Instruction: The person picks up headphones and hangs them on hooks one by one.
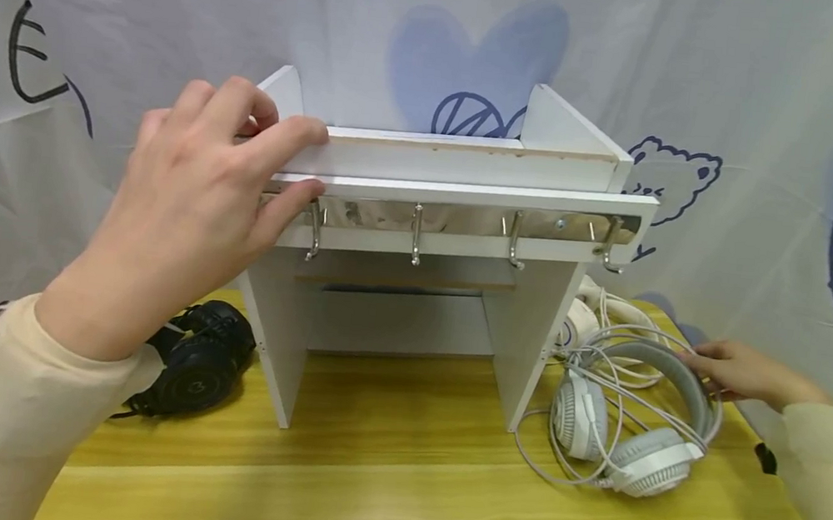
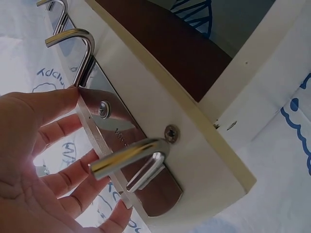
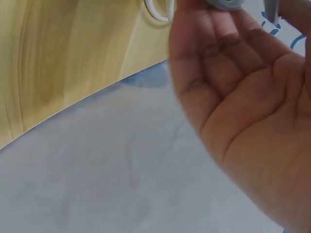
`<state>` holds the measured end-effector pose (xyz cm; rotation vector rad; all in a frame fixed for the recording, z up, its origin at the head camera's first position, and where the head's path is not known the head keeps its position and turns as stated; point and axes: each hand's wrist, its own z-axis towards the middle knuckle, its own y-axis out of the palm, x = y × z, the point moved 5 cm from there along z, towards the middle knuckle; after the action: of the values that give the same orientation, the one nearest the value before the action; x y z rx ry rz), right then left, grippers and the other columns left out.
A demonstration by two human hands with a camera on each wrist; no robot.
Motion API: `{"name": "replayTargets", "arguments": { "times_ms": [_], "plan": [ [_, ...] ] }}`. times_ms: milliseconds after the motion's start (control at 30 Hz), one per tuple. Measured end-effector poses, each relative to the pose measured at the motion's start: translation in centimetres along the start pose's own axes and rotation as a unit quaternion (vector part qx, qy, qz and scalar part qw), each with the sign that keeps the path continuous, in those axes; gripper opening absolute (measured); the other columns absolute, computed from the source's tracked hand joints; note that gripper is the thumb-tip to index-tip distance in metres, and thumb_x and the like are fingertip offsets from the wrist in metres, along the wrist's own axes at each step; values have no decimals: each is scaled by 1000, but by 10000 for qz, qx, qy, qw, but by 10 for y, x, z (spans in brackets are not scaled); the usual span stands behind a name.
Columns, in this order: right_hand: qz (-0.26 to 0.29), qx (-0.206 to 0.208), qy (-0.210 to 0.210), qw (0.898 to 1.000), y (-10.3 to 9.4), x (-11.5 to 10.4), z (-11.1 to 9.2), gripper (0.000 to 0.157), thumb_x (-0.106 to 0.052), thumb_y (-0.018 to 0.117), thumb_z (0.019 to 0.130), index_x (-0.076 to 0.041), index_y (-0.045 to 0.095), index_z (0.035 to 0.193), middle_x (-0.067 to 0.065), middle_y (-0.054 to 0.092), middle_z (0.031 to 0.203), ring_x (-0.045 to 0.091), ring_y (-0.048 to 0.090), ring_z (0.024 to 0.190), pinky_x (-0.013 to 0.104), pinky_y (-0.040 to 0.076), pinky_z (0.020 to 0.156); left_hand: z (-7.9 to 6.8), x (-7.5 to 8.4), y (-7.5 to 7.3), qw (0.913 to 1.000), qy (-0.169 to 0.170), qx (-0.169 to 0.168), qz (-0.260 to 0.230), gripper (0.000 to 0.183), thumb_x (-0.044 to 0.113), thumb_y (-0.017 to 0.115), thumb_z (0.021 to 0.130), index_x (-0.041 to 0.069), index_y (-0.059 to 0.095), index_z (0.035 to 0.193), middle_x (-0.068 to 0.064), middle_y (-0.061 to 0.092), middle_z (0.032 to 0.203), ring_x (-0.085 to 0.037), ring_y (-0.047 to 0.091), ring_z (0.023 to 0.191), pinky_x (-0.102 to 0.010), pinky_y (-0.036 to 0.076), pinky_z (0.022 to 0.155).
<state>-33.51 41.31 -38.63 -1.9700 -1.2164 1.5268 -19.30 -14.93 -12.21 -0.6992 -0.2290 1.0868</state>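
A white shelf [image 1: 455,167] stands on the table, a metal hook rail [image 1: 466,219] across its front board. With thumb and fingers, my left hand [image 1: 195,167] grips the left end of that board. The left wrist view shows the hand [image 2: 43,160] beside a bent metal hook [image 2: 131,158] and the rail's screws. At the shelf's right, my right hand [image 1: 748,371] holds the headband of a pair of white and grey headphones [image 1: 656,467], whose ear cups rest on the table. In the right wrist view only a sliver of the headband [image 3: 226,4] shows above the palm [image 3: 252,111].
Black headphones [image 1: 199,365] lie left of the shelf. Behind the grey pair are more white headphones [image 1: 579,322] with tangled cables. Printed cloth [image 1: 422,43] hangs behind the wooden table [image 1: 380,482]. A small black object [image 1: 765,458] sits near the right edge.
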Motion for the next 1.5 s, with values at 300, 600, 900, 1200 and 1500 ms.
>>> {"name": "replayTargets", "arguments": {
  "times_ms": [300,600,900,1200,1500],
  "plan": [
    [117,69,124,9998,-8,-1,-1,75,-48,32,108,17,36,145,0,63,87,7,64,81,29,58,74,-1,1,0,9999,64,49,71,31,29,73,93,19,67,121,-17,57,105,-39,47,88,-59,40,70],
    [-102,484,-36,9988,-13,-14,-9,68,-49,41,106,12,52,137,3,70,94,9,64,80,28,57,73,-2,1,0,10000,35,56,46,30,28,73,93,19,66,121,-16,57,106,-38,47,87,-59,40,71],
    [-397,1313,-496,9893,-19,-43,-25,62,-44,45,106,11,57,133,13,76,106,3,65,79,25,56,69,-2,1,-1,9999,62,105,49,30,29,74,92,19,66,120,-16,56,105,-39,46,87,-58,40,71],
    [-1031,2037,-962,9688,-19,-78,-46,49,-38,52,105,4,66,127,14,77,99,-2,65,75,19,51,67,-1,2,-1,9998,99,152,64,29,27,74,92,18,66,119,-17,56,105,-39,46,87,-58,40,70],
    [-1190,2612,-1258,9496,-11,-101,-64,45,-37,55,104,1,69,123,13,77,91,-6,62,69,22,49,59,-3,2,0,9998,87,136,106,29,27,73,93,18,65,119,-17,56,106,-39,47,87,-58,40,70]
  ]
}}
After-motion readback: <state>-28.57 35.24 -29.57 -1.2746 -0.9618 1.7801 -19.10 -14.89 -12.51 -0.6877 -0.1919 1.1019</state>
